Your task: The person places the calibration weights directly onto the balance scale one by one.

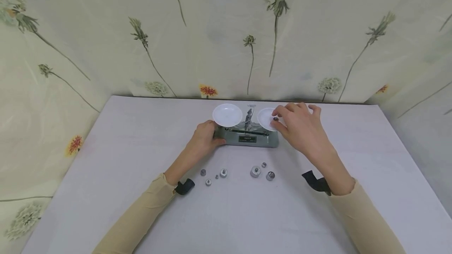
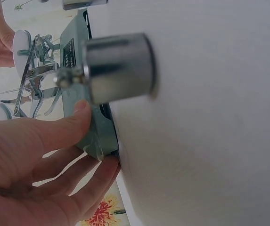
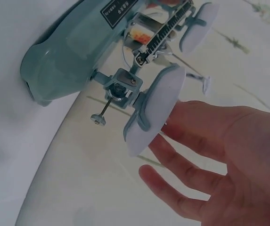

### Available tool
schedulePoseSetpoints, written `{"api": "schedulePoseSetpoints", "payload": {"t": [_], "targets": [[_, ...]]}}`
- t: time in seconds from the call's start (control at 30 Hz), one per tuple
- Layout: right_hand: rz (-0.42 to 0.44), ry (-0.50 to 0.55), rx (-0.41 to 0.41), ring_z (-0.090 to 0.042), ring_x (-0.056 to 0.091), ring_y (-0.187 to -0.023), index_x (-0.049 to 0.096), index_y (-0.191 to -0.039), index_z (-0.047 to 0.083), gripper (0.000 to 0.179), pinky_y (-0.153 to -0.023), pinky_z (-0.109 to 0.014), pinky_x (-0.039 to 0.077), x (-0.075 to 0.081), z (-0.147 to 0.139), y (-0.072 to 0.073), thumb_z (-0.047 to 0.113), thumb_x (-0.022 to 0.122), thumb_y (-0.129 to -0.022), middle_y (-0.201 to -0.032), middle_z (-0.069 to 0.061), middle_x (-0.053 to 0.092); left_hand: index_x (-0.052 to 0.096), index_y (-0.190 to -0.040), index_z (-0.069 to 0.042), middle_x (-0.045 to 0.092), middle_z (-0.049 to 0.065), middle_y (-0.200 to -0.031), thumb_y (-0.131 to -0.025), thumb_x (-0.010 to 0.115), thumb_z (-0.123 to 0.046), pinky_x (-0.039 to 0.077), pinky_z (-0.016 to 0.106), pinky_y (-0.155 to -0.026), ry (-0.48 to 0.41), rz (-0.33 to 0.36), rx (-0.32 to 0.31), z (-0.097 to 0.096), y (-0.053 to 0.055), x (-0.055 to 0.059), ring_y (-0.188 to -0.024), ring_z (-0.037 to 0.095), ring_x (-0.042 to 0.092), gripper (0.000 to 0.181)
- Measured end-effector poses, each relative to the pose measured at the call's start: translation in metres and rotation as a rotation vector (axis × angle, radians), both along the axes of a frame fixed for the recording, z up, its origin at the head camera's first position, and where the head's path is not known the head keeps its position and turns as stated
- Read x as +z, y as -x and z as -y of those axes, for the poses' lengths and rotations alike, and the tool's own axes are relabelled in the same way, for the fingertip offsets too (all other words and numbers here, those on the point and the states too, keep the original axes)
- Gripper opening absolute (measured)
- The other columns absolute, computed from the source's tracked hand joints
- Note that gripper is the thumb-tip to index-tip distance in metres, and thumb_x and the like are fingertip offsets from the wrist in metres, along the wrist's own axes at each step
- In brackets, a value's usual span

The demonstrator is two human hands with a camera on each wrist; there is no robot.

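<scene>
A green-grey balance scale (image 1: 247,139) with two white pans stands toward the back of the table. My left hand (image 1: 205,137) grips the left end of its base, thumb (image 2: 71,127) on the front face and fingers round the end. Over the right pan (image 1: 265,117), my right hand (image 1: 303,128) pinches a small metal weight (image 1: 276,119) between thumb and forefinger. The right wrist view shows that hand's fingers (image 3: 182,167) at the pan's rim, with the weight mostly hidden. The left pan (image 1: 227,115) holds nothing.
Several knobbed metal weights (image 1: 223,173) stand in front of the scale on the left, and 3 more, including a larger one (image 1: 256,171), on the right. One weight (image 2: 120,68) looms close in the left wrist view. A flower-patterned cloth (image 1: 219,42) hangs behind the table.
</scene>
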State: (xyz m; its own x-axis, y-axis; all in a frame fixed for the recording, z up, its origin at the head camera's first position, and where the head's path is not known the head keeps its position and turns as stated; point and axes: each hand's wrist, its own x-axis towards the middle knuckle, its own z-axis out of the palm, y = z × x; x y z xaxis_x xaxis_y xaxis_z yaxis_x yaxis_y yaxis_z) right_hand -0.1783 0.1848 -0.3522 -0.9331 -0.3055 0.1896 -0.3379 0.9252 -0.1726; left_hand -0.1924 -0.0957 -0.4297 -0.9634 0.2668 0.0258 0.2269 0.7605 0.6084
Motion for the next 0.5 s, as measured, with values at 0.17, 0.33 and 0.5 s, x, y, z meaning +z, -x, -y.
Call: {"api": "schedulePoseSetpoints", "payload": {"t": [0.17,0.33,0.5], "targets": [[-0.015,-0.001,0.003,-0.044,0.060,-0.120,0.075,-0.122,0.013,0.023,-0.114,-0.080,0.028,0.002,0.000,-0.005,0.024,0.076,-0.102,-0.119,-0.017,0.075,0.062,-0.142,0.003,0.070,0.024,-0.139,-0.091,0.087,-0.012,0.056,0.046,-0.116,0.001,0.004,0.005,0.000,-0.001,0.000,-0.135,0.037,0.067,0.059],[-0.043,-0.004,0.010,-0.043,0.060,-0.122,0.074,-0.122,0.013,0.024,-0.115,-0.077,0.029,0.005,0.001,-0.012,0.024,0.077,-0.101,-0.120,-0.016,0.075,0.063,-0.142,0.002,0.071,0.023,-0.140,-0.090,0.087,-0.012,0.055,0.046,-0.116,0.003,0.005,0.002,0.000,-0.001,-0.001,-0.136,0.036,0.067,0.059],[-0.078,-0.004,0.032,-0.043,0.063,-0.119,0.075,-0.121,0.013,0.024,-0.115,-0.075,0.031,0.008,0.002,-0.021,0.024,0.078,-0.100,-0.122,-0.014,0.076,0.063,-0.141,0.003,0.071,0.023,-0.140,-0.090,0.087,-0.011,0.056,0.046,-0.116,0.000,-0.002,0.002,0.000,0.001,0.000,-0.135,0.036,0.067,0.058]]}}
